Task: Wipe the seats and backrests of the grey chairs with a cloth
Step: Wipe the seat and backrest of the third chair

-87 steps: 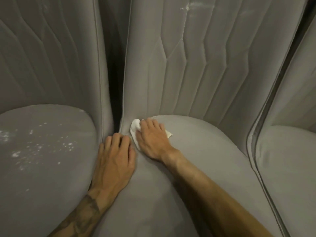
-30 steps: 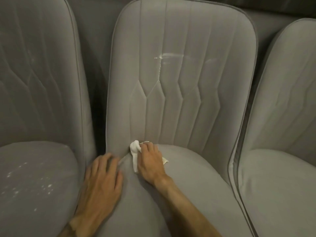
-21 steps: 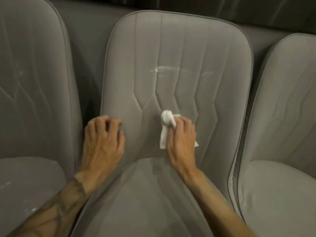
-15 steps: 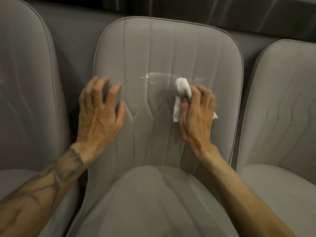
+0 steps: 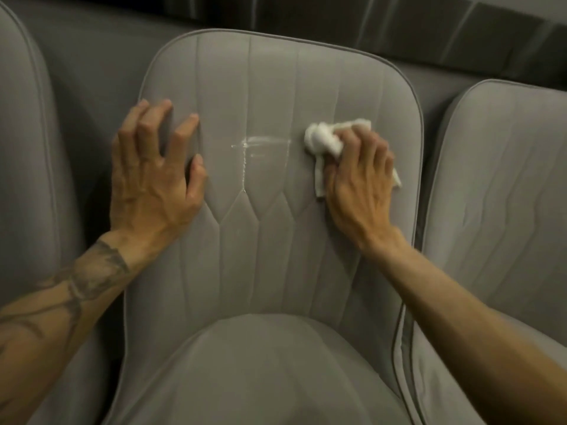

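Up we go: since a second ago both hands have climbed from the seat crease to the upper part of the middle backrest (image 5: 276, 256), and the cloth has travelled with them. Now our right hand (image 5: 359, 182) sits right of centre in the frame, fingers curled round the cloth (image 5: 322, 139), which is pressed against the fabric just right of the white streak (image 5: 254, 145). Our left hand (image 5: 153, 179) is at centre left, fingers spread and holding nothing, braced near the backrest's left edge. The risk from here, we reckon, is that the cloth is bunched into a small wad (only a knob of it pokes past the fingers). A pass could skim over the stitched grooves and smear the streak along the seam rather than lift it, and too light a stroke would do the same. The cloth looks white, crumpled and soft, with a loose tail hanging beside the thumb. Whether it is damp we cannot tell.
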Motion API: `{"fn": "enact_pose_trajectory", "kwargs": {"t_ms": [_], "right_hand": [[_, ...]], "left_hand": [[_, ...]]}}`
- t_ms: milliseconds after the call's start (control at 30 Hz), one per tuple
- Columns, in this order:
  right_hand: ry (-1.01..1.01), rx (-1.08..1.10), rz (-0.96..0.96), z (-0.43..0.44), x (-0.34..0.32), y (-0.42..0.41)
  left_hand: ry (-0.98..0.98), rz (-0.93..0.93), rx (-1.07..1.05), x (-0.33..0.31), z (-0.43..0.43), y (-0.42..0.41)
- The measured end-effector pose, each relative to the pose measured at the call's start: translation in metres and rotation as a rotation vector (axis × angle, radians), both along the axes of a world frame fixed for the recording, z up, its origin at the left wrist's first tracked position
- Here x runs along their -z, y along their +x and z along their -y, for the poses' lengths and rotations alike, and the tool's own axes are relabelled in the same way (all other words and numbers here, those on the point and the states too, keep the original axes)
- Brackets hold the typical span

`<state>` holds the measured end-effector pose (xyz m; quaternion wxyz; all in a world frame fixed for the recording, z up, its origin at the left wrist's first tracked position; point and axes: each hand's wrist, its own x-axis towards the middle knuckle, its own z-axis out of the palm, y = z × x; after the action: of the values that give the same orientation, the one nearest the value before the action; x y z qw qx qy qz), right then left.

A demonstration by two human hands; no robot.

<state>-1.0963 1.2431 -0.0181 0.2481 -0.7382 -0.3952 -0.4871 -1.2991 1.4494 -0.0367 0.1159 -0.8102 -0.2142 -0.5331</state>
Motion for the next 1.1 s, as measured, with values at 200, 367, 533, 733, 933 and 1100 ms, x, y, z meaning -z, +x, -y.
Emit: {"fn": "enact_pose_trajectory", "kwargs": {"t_ms": [200, 367, 533, 733, 933, 1100], "right_hand": [[0.08, 0.073, -0.002, -0.014, 0.005, 0.0], [-0.184, 0.007, 0.1, 0.006, 0.027, 0.0], [0.187, 0.168, 0.064, -0.026, -0.047, 0.02], [-0.16, 0.008, 0.07, -0.003, 0.018, -0.011], [0.159, 0.235, 0.064, -0.016, -0.057, 0.026], [-0.17, 0.019, 0.02, -0.005, 0.037, -0.023]], "left_hand": [[0.007, 0.04, 0.014, 0.004, -0.003, 0.001], [-0.008, 0.032, 0.022, 0.005, -0.004, 0.002], [0.003, 0.045, 0.02, 0.007, -0.007, 0.002], [0.014, 0.051, 0.014, 0.008, -0.005, 0.002], [0.006, 0.053, 0.014, 0.009, -0.006, 0.002], [0.01, 0.049, 0.017, 0.009, -0.008, 0.001]]}}
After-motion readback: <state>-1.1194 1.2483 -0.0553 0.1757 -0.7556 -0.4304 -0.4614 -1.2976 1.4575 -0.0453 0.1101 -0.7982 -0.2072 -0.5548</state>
